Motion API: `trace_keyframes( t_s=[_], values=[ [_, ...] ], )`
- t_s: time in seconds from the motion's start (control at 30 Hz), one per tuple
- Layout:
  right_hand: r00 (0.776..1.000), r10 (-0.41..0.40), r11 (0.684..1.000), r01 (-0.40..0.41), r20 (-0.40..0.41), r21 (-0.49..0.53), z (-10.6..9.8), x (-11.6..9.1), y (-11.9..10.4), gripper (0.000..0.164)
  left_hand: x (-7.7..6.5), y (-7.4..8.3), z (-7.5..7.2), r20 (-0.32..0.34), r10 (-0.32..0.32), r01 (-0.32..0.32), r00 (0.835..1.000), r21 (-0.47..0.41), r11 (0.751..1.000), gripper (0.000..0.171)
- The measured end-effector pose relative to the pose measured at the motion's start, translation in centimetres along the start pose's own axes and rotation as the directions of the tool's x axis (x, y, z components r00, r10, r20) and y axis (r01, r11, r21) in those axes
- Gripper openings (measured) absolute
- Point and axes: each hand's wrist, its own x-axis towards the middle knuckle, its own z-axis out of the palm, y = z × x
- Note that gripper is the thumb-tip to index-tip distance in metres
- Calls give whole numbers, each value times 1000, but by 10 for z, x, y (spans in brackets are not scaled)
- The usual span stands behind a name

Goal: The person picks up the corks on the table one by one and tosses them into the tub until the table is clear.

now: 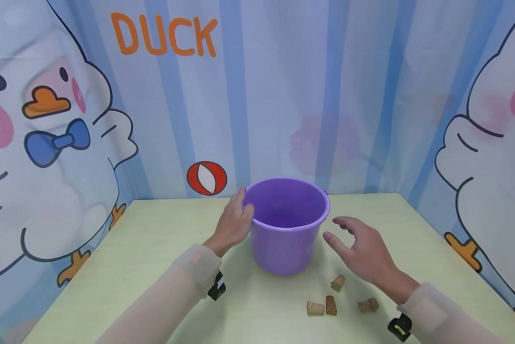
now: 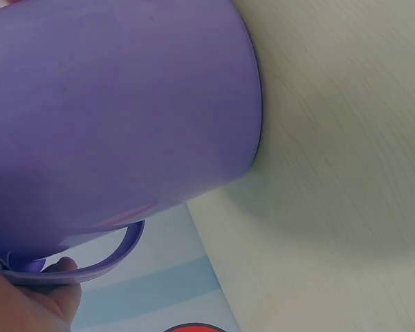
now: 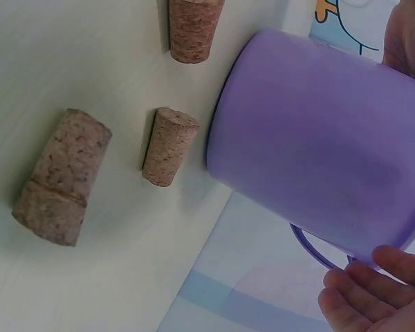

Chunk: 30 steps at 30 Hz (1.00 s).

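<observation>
A purple plastic bucket point(image 1: 285, 248) stands upright on the table. My left hand point(image 1: 231, 220) grips its rim on the left side, thumb on top. In the left wrist view, fingers point(image 2: 63, 294) of that hand curl by the bucket's curved handle point(image 2: 111, 261). To the right of the bucket, my right hand point(image 1: 367, 248) is held up with thumb and fingers apart, holding nothing. In the right wrist view its fingers point(image 3: 360, 294) overlap the bucket's rim area. Below this hand lie several corks, among them a paler one point(image 1: 315, 308) and a darker one point(image 1: 331, 305).
Two more corks lie to the right, one nearer the bucket point(image 1: 337, 283) and one with a ridge round it point(image 1: 368, 305). The pale table point(image 1: 171, 229) ends at a curtain point(image 1: 266, 95) printed with ducks, with a red and white ball picture point(image 1: 207, 178) behind the left hand.
</observation>
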Motion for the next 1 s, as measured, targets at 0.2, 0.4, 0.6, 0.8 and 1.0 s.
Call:
trace_keyframes(
  t_s=[0.2, 0.4, 0.6, 0.8, 1.0],
  values=[
    [998, -47, 998, 48, 32, -44, 2, -5, -1, 55, 1, -1, 0, -3, -1, 1, 1000, 2, 1000, 68],
    [992, -109, 992, 113, 62, -60, 4, -11, -1, 55, 2, -1, 0, -1, -4, 4, 1000, -7, 1000, 67],
    [983, -161, 983, 168, 92, -72, 7, -15, -3, 54, 2, 0, 0, 2, -9, 9, 1000, 0, 1000, 67],
    [972, -194, 976, 205, 135, -73, 10, -19, -4, 49, 1, -1, -1, -4, -5, 5, 1000, 6, 1000, 67],
    [963, -228, 969, 238, 143, -62, 15, -24, -4, 46, 1, -2, -1, 1, -10, 10, 1000, 11, 1000, 67]
  ],
)
